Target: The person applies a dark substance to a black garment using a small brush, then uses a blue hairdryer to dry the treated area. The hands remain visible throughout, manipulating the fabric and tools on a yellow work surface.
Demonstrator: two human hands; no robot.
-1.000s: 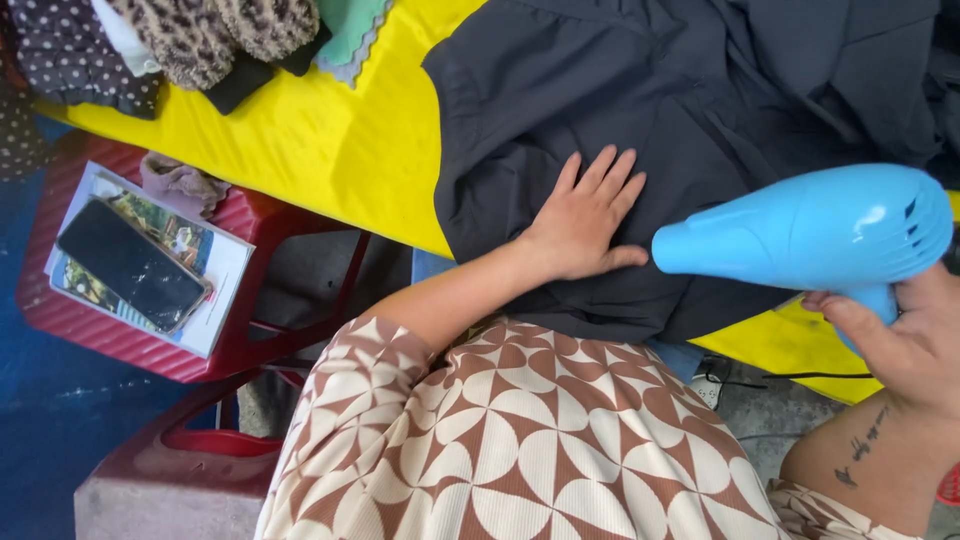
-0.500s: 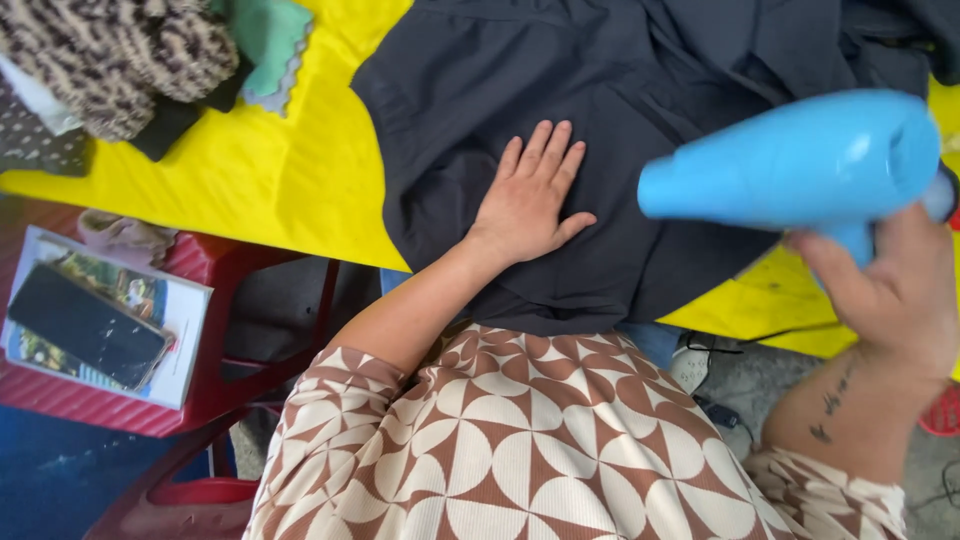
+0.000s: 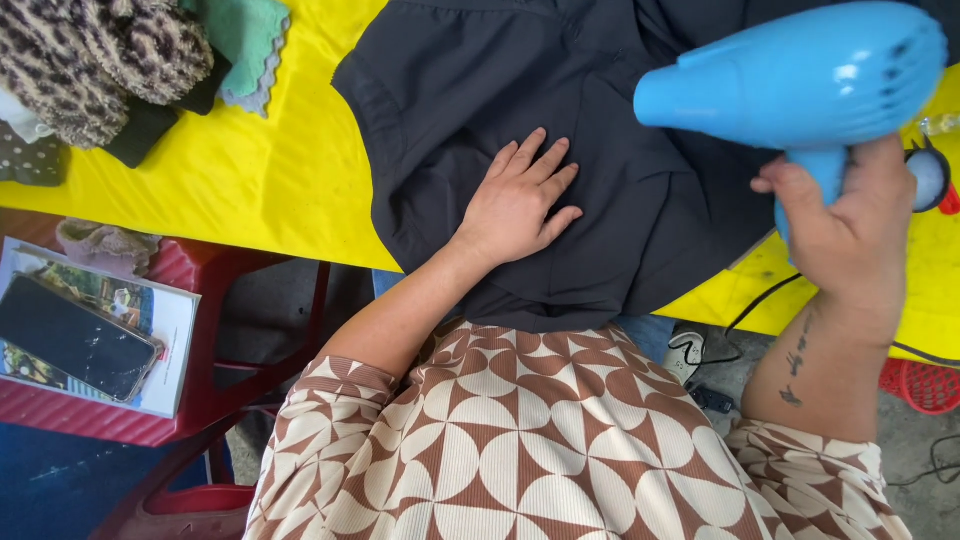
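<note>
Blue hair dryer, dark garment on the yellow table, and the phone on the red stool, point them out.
Blue plastic hair dryer [image 3: 800, 75], head view, on its barrel.
Dark grey cloth garment [image 3: 470, 90], head view, on its flat upper part.
Black flat phone [image 3: 75, 337], head view, on its screen.

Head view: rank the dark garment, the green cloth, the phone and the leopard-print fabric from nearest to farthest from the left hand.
1. Dark garment: directly under the left hand, which lies flat on it.
2. Green cloth: up and to the left, on the yellow table.
3. Leopard-print fabric: farther left, at the top corner.
4. Phone: far left, on a booklet on the red stool.
</note>
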